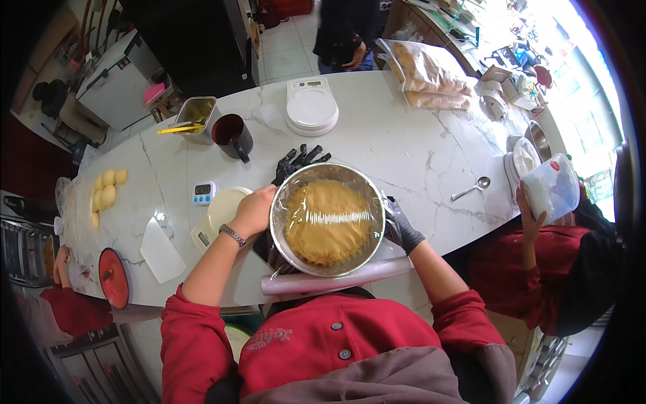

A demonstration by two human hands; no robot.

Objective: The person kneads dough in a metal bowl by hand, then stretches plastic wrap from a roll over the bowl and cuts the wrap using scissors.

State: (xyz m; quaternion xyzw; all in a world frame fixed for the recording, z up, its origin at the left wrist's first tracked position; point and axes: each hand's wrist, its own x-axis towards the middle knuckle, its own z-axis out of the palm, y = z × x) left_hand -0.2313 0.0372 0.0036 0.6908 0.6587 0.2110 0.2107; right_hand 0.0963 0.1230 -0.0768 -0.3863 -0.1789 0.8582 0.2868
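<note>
In front of me a round metal bowl [276, 236] holds a brown-yellow mass [323, 236] like dough or paste. Clear plastic wrap, shiny and creased, is stretched across its top. My bare left hand [257, 210] is closed on the bowl's left side, its fingertips hidden under the rim. A black glove covers my right hand [404, 230], which grips the right side, partly behind wrap. Below the bowl, near the table edge, lies a roll of plastic wrap [323, 279]. An empty-looking black glove [301, 161] rests just beyond the far rim.
Left of my hands are a timer [203, 194], a pale scale [225, 209], a white scraper [161, 250] and dough balls [108, 192]. Farther back stand a dark mug [232, 136], metal container [198, 111] and white scale [311, 106]. At right, a spoon [471, 188] and a co-worker's hand [529, 215] holding a tub.
</note>
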